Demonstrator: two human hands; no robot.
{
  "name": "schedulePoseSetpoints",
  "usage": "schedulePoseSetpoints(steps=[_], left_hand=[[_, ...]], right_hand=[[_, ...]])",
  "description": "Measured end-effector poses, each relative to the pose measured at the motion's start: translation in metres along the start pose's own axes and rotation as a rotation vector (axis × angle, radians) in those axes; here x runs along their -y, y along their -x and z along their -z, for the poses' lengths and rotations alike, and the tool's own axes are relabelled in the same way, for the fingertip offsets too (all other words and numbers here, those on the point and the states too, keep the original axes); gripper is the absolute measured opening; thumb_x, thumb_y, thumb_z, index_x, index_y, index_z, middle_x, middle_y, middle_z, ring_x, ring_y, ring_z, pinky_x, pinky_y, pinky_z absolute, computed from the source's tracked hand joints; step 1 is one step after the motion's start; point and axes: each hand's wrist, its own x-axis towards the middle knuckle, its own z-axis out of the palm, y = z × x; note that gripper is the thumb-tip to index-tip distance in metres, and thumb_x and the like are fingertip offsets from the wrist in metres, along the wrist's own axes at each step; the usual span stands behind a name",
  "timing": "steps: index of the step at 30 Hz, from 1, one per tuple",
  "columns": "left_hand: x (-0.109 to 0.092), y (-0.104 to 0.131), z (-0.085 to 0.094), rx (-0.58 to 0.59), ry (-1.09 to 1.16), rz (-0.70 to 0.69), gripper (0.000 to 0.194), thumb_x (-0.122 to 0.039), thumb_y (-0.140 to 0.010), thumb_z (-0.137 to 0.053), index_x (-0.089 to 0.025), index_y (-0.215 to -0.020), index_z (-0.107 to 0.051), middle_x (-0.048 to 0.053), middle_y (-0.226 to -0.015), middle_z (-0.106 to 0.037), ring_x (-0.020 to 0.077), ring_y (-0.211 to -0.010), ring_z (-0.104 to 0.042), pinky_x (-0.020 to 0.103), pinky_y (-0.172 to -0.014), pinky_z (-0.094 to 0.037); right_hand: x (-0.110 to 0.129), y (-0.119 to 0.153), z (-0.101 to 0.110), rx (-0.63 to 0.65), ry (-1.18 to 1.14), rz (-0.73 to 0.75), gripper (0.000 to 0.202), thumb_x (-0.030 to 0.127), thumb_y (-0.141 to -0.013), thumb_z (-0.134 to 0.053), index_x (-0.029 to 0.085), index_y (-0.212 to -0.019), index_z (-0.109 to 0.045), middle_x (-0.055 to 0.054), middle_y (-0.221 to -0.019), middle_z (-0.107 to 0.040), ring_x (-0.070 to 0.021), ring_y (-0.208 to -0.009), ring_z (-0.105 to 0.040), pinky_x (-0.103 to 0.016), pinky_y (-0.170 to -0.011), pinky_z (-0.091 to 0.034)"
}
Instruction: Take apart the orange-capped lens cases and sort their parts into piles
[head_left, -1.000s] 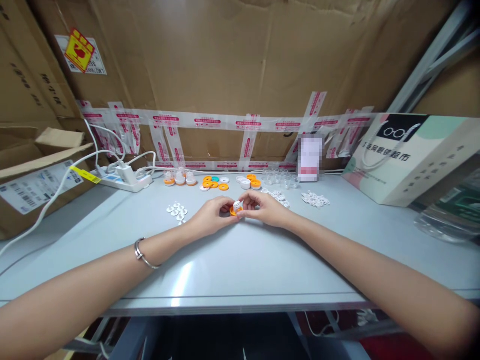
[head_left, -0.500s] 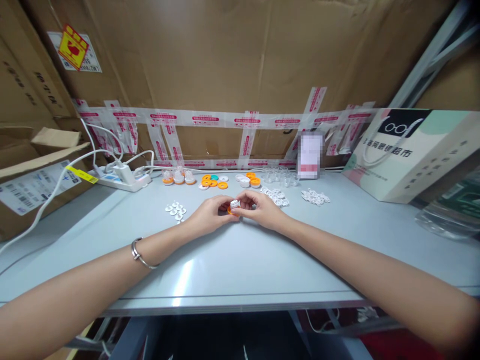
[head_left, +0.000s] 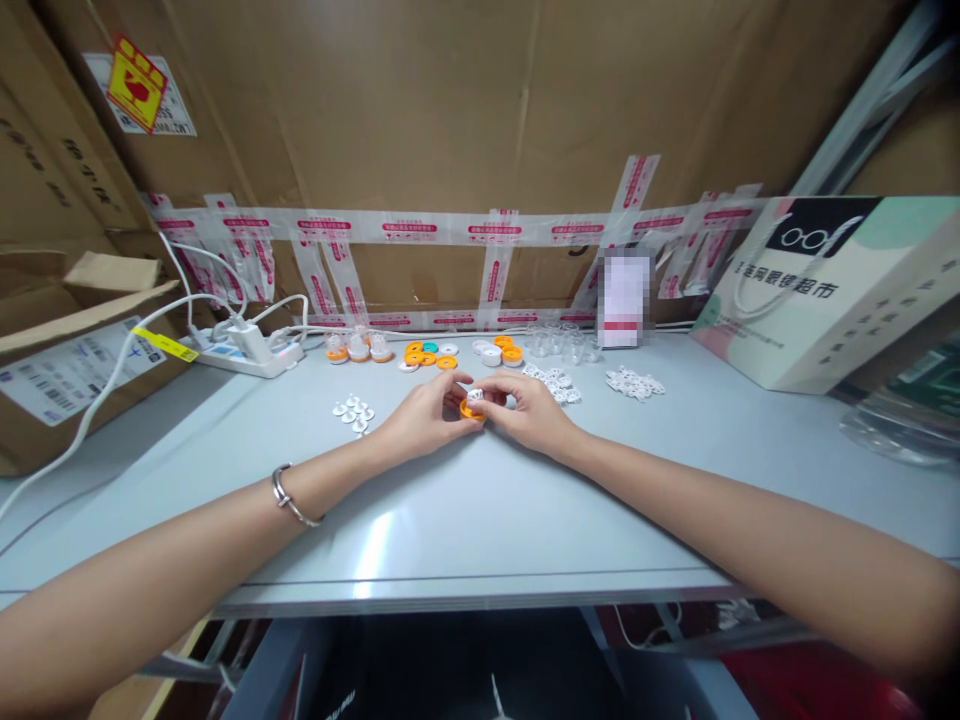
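Note:
Near the middle of the grey table (head_left: 420,520), my left hand (head_left: 429,415) grips an orange ring (head_left: 471,411) between thumb and fingers. My right hand (head_left: 529,410) pinches a small white part (head_left: 475,397) at the ring's top. Small white discs (head_left: 354,412) lie left of my left hand. Behind the hands are orange, teal and white rings (head_left: 428,359), and orange and white caps (head_left: 511,355). White openwork pieces (head_left: 553,384) lie just beyond my right hand.
Clear-domed pieces (head_left: 359,346) and clear cups (head_left: 562,343) stand at the back. Further white pieces (head_left: 634,383) lie to the right. A power strip (head_left: 255,355) and open carton (head_left: 75,360) are left; a paper bag (head_left: 795,330), a phone-like screen (head_left: 622,300) and a plastic bottle (head_left: 907,410) are right.
The view has shifted slightly. More of the orange ring shows between my hands, and the white part now sits at its upper side.

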Motion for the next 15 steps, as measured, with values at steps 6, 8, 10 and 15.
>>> schedulePoseSetpoints(steps=[6,8,10,15], left_hand=[[-0.0037,0.0023,0.0018,0.009,-0.028,-0.01,0.041,-0.027,-0.072,-0.062,-0.017,-0.108,-0.046,0.007,-0.099,-0.062,0.0167,-0.086,-0.06,0.031,-0.078,-0.049],[-0.003,0.0031,0.0022,0.022,-0.037,-0.018,0.041,-0.027,-0.072,-0.062,-0.017,-0.109,-0.046,0.006,-0.099,-0.062,0.0166,-0.086,-0.06,0.031,-0.078,-0.048],[-0.0013,0.0033,0.0019,0.028,-0.032,-0.025,0.041,-0.027,-0.072,-0.062,-0.017,-0.108,-0.046,0.006,-0.098,-0.062,0.0162,-0.086,-0.06,0.03,-0.078,-0.048],[0.0027,0.0023,-0.0002,0.038,0.013,-0.014,0.038,-0.026,-0.07,-0.064,-0.017,-0.103,-0.048,0.005,-0.095,-0.062,0.0152,-0.083,-0.06,0.029,-0.076,-0.049]], right_hand=[[-0.0001,0.0011,-0.0007,0.005,0.001,0.035,0.012,0.025,-0.077,-0.056,0.017,-0.081,-0.064,-0.002,-0.07,-0.057,-0.0128,-0.063,-0.05,-0.027,-0.064,-0.041],[-0.0006,0.0018,-0.0012,0.018,0.001,0.051,0.012,0.024,-0.078,-0.055,0.016,-0.082,-0.063,-0.002,-0.072,-0.057,-0.0127,-0.064,-0.051,-0.027,-0.065,-0.041],[-0.0009,0.0024,-0.0018,0.029,0.003,0.058,0.012,0.024,-0.078,-0.054,0.016,-0.082,-0.062,-0.002,-0.072,-0.057,-0.0126,-0.064,-0.051,-0.026,-0.064,-0.041],[-0.0014,0.0032,-0.0028,0.038,0.012,0.045,0.01,0.025,-0.077,-0.055,0.017,-0.079,-0.061,-0.001,-0.069,-0.054,-0.0123,-0.064,-0.051,-0.025,-0.061,-0.04]])
